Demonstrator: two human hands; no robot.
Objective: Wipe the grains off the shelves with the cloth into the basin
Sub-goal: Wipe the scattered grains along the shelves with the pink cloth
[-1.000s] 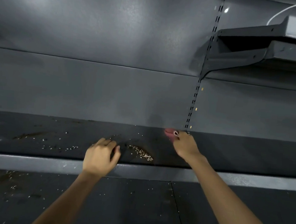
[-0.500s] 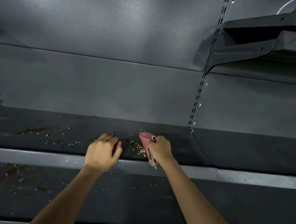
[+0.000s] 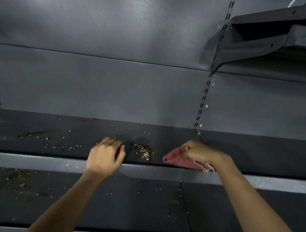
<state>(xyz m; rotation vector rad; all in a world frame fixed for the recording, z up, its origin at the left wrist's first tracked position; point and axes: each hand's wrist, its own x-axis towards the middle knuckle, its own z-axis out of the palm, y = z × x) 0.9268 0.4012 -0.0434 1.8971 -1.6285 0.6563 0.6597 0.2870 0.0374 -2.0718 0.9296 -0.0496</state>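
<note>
A small heap of pale grains (image 3: 144,152) lies on the dark upper shelf (image 3: 39,124), near its front edge. More grains (image 3: 63,145) are scattered to the left. My right hand (image 3: 200,153) grips a pink cloth (image 3: 180,160) and presses it flat on the shelf just right of the heap, not touching it. My left hand (image 3: 106,156) rests cupped over the shelf's front lip, left of the heap, with nothing in it. The lower shelf (image 3: 124,204) carries loose grains (image 3: 17,180) at its left. No basin is in view.
A grey back panel (image 3: 114,86) rises behind the shelf. A slotted upright (image 3: 204,94) runs down to the shelf joint beside my right hand. A bracketed shelf (image 3: 262,38) juts out at the upper right.
My right hand swept the cloth from the back corner by the upright onto the grain heap, then drew it right along the front edge. The left hand stayed put.
</note>
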